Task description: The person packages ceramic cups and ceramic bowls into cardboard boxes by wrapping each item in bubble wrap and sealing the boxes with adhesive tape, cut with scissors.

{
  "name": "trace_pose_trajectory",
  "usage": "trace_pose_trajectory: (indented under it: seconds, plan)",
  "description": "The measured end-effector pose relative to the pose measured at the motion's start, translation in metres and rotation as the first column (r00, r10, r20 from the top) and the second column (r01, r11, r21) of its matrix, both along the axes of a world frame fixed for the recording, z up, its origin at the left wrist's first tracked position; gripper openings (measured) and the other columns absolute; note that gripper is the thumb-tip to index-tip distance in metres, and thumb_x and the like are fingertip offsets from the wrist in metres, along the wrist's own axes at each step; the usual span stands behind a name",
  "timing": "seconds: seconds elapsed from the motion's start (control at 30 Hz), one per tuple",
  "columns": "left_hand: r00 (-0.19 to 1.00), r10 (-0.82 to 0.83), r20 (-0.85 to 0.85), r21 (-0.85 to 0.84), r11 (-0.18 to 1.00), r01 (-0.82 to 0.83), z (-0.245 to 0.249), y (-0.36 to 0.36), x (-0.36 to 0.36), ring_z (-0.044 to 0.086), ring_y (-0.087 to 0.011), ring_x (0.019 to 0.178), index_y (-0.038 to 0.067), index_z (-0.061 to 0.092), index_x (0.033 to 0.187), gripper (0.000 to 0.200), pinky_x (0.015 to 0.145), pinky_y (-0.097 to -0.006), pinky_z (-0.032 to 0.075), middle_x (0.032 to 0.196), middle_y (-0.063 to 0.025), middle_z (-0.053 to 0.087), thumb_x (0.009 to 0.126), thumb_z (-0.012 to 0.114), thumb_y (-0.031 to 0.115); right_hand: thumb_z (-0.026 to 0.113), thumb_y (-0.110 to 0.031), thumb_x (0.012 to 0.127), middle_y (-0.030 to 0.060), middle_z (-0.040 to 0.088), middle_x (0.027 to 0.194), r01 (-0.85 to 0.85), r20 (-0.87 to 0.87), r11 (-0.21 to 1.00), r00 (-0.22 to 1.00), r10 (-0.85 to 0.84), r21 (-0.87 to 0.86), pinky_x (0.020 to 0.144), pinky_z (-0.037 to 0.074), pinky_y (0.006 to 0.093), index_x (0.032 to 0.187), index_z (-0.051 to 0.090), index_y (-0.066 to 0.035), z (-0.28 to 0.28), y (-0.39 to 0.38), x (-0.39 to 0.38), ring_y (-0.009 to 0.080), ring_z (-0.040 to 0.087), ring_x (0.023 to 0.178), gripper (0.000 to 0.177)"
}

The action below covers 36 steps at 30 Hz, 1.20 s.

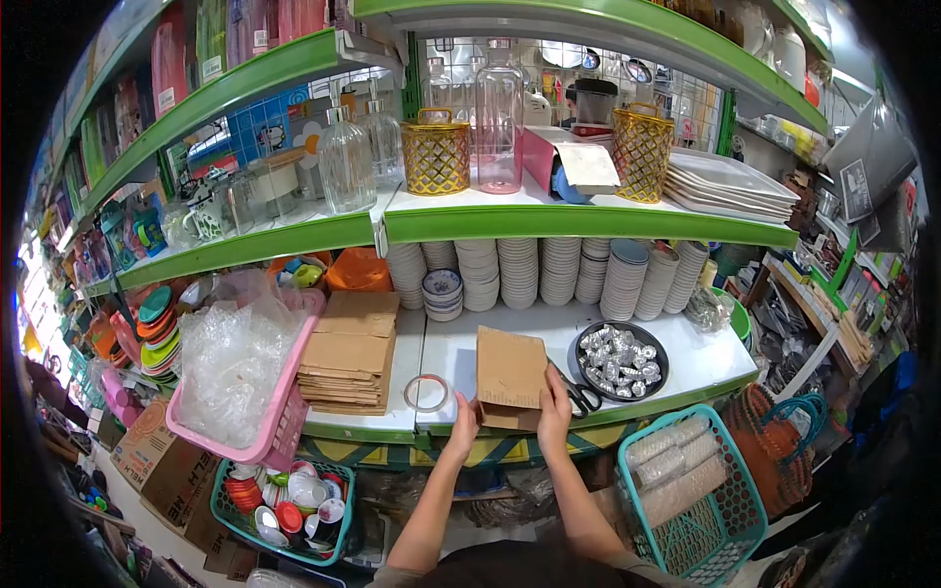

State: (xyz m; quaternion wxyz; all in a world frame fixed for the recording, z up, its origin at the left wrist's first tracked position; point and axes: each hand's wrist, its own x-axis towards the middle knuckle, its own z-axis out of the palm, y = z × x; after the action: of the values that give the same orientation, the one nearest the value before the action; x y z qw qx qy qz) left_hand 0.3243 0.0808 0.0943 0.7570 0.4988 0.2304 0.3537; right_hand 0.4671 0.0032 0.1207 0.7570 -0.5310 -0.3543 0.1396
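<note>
Between my two hands is a small brown cardboard box (512, 367) at the front edge of the white shelf. My left hand (464, 429) presses its left side, with the thumb up near the corner. On the opposite side, my right hand (555, 414) grips it, fingers partly hidden behind the cardboard. Black-handled scissors (585, 396) lie just right of my right hand. A roll of tape (425, 393) rests flat to the left of the box. Further left stands a stack of flattened cardboard boxes (345, 355).
A black round tray (656, 385) holds several silvery pieces. Stacks of white bowls (518, 274) line the back. A pink basket (284, 416) with bubble wrap stands left. Below are a teal basket of bowls (218, 502) and a teal basket of wrapped bundles (755, 500).
</note>
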Motion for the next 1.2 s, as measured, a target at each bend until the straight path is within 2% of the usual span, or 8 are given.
trace_pose_trajectory:
  seconds: [0.17,0.37,0.43,0.63,0.73,0.83,1.0,1.2]
  plan:
    - [0.999,0.037,0.014,-0.039,0.999,-0.036,0.020,-0.006,-0.003,0.024,-0.0279,0.138,-0.002,0.014,0.146,0.093,0.113,-0.0409,0.017,0.150,-0.0168,0.024,0.089,0.014,0.072,0.046,-0.012,0.094,0.0197,0.048,0.134,0.033,0.288,0.976,0.957,0.031,-0.216,0.106,0.031,0.0345,0.130,0.046,0.007,0.008,-0.001,-0.014,0.0284,0.044,0.126,0.040]
    - [0.981,0.149,0.127,-0.215,0.969,-0.119,-0.005,0.013,-0.016,0.046,-0.0269,0.123,0.003,0.040,0.135,0.057,0.100,-0.0411,0.038,0.131,-0.0134,0.050,0.095,0.039,0.043,0.047,-0.013,0.093,0.0222,0.049,0.131,0.086,0.481,0.939,0.872,0.090,-0.332,0.103,0.035,0.0384,0.125,0.049,0.008,-0.005,0.003,-0.015,0.0362,0.046,0.122,0.038]
    - [0.960,0.239,-0.149,-0.073,0.965,-0.252,-0.008,0.015,-0.019,0.054,-0.0267,0.113,0.001,0.045,0.130,0.048,0.091,-0.0376,0.045,0.124,-0.0145,0.056,0.091,0.052,0.028,0.047,-0.013,0.093,0.0230,0.048,0.131,0.074,0.514,0.924,0.847,0.140,-0.375,0.103,0.035,0.0412,0.124,0.050,0.007,-0.016,0.006,-0.014,0.0386,0.045,0.122,0.038]
    - [0.814,0.532,-0.234,0.534,0.770,-0.349,-0.005,0.014,-0.016,0.061,-0.0248,0.102,-0.006,0.049,0.122,0.050,0.087,-0.0338,0.048,0.113,-0.0167,0.060,0.080,0.068,0.013,0.052,-0.010,0.087,0.0213,0.054,0.123,0.220,0.738,0.909,0.662,0.128,-0.355,0.101,0.039,0.0410,0.117,0.054,0.007,-0.019,0.006,-0.010,0.0358,0.049,0.118,0.034]
    - [0.810,0.556,-0.184,0.582,0.726,-0.366,0.012,0.004,-0.014,0.059,-0.0290,0.106,-0.002,0.052,0.122,0.057,0.090,-0.0354,0.046,0.114,-0.0194,0.060,0.073,0.076,0.018,0.055,-0.009,0.085,0.0198,0.056,0.119,0.212,0.769,0.910,0.621,0.156,-0.355,0.100,0.040,0.0406,0.115,0.056,0.007,-0.016,0.008,0.000,0.0350,0.050,0.116,0.034]
    - [0.747,0.574,-0.335,0.783,0.611,-0.118,0.016,0.007,-0.016,0.055,-0.0360,0.110,0.004,0.050,0.126,0.063,0.092,-0.0399,0.045,0.117,-0.0225,0.057,0.071,0.076,0.019,0.059,-0.009,0.083,0.0170,0.059,0.113,0.215,0.758,0.933,0.647,0.085,-0.289,0.095,0.043,0.0388,0.106,0.062,0.002,-0.017,0.010,0.007,0.0338,0.054,0.111,0.026]
    - [0.693,0.546,-0.472,0.720,0.692,-0.054,0.016,0.012,-0.014,0.055,-0.0370,0.110,0.007,0.051,0.128,0.069,0.092,-0.0414,0.046,0.118,-0.0218,0.057,0.068,0.079,0.026,0.066,-0.001,0.074,0.0128,0.060,0.085,0.262,0.691,0.950,0.719,-0.073,-0.172,0.074,0.046,0.0395,0.080,0.064,0.002,-0.012,0.006,0.008,0.0307,0.057,0.083,0.006]
    - [0.633,0.519,-0.575,0.684,0.729,0.024,0.029,0.012,-0.013,0.057,-0.0363,0.109,0.008,0.051,0.129,0.071,0.091,-0.0405,0.047,0.117,-0.0225,0.059,0.067,0.079,0.027,0.069,0.000,0.069,0.0114,0.060,0.079,0.287,0.712,0.922,0.702,-0.019,-0.259,0.070,0.046,0.0396,0.072,0.065,0.000,-0.014,0.019,0.021,0.0305,0.056,0.077,0.006]
